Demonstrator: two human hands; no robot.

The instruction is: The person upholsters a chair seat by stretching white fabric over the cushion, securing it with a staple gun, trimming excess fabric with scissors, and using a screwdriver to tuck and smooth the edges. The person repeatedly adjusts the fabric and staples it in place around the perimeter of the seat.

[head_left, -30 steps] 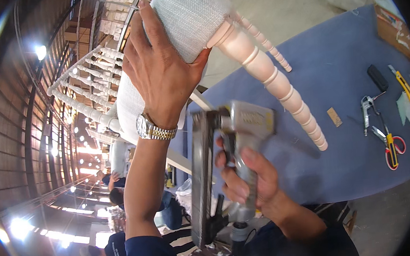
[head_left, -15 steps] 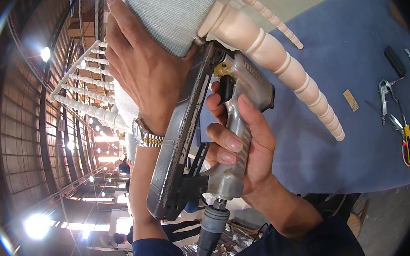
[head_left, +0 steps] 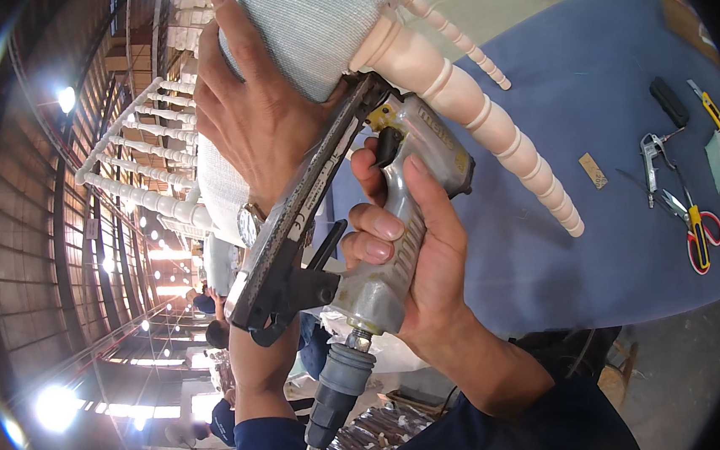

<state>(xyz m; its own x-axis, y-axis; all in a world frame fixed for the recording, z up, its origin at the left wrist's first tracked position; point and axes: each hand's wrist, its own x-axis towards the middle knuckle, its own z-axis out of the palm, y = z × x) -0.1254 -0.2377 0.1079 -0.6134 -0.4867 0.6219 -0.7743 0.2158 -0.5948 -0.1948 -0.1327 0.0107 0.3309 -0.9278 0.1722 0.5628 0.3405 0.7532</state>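
Observation:
A chair-like piece has a seat covered in light grey-blue woven fabric [head_left: 310,26] and a turned pale wooden leg [head_left: 487,118]. My left hand [head_left: 264,135] lies against the fabric with fingers stretched out; a watch is on that wrist. My right hand [head_left: 434,249] wraps the handle of a silver and black air staple gun [head_left: 442,138], index finger by the black trigger. The gun's nose meets the seat edge beside the leg's top, near my left thumb; the exact contact is hidden. An air hose coupling [head_left: 339,383] hangs from the handle's base.
A blue-covered table [head_left: 551,286] lies to the right. On it are scissors [head_left: 699,236], a yellow utility knife [head_left: 713,117], a black-handled tool [head_left: 668,103], a metal tool [head_left: 649,164] and a small tan tag [head_left: 593,170]. A white spindled frame [head_left: 147,157] stands left; people are behind.
The staple gun's rear end has swung up and left, covering more of my left wrist, while its nose stays at the seat edge. The table and tools have shifted slightly left in view.

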